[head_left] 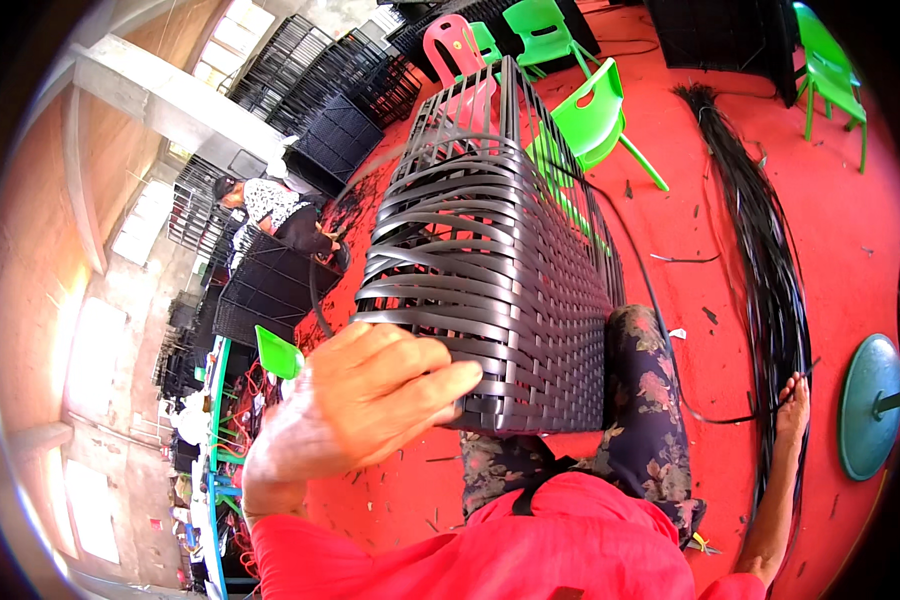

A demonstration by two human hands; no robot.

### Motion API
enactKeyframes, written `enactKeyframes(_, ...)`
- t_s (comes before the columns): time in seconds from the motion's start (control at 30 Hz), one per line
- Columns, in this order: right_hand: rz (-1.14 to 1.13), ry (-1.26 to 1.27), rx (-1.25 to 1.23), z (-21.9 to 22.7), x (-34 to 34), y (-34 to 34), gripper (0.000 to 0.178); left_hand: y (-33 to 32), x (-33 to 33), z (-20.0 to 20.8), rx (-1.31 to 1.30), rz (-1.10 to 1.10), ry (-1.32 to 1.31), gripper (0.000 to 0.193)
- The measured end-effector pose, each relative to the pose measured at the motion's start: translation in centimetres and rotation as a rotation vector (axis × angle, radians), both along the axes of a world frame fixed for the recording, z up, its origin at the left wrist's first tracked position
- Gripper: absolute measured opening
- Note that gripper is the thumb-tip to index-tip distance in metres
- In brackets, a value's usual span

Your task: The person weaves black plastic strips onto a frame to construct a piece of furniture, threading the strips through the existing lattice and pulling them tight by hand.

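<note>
A partly woven black basket-like frame [560, 330] of flat plastic strips stands tilted at my knees. Its near side is tightly woven, while bare rods show at the far end. My left hand [370, 395] is closed at the near left edge, finger and thumb against the strips; what lies inside the fingers is hidden. A loose black strip [660, 310] curves from the frame down toward the right. Out at the far right, my right hand [794, 402] pinches that strip, beside a long bundle of black strips [760, 230] on the floor.
Green chairs [590, 115] and a pink chair [457, 48] stand beyond the frame. A round green disc on a rod [872, 405] is at right. Another person [270, 210] sits at left among black woven pieces [260, 290]. Strip scraps litter the red floor [690, 210].
</note>
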State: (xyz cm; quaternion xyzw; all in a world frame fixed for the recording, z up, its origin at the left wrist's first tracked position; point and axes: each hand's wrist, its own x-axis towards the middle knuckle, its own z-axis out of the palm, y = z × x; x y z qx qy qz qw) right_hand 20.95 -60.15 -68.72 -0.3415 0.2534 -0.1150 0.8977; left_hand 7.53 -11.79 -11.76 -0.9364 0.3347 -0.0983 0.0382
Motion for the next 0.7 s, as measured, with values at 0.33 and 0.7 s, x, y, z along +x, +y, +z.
enactKeyframes(0.33, 0.719, -0.471, -0.446, 27.8, -3.5, 15.8, 0.012, 0.3, 3.1, -0.8, 0.03, -0.099, -0.256, 0.023)
enactKeyframes(0.7, 1.187, -0.843, -0.606, 40.3, -6.9, 24.7, 0.008, 0.6, 2.3, -2.3, -0.095, -0.128, -0.462, 0.026)
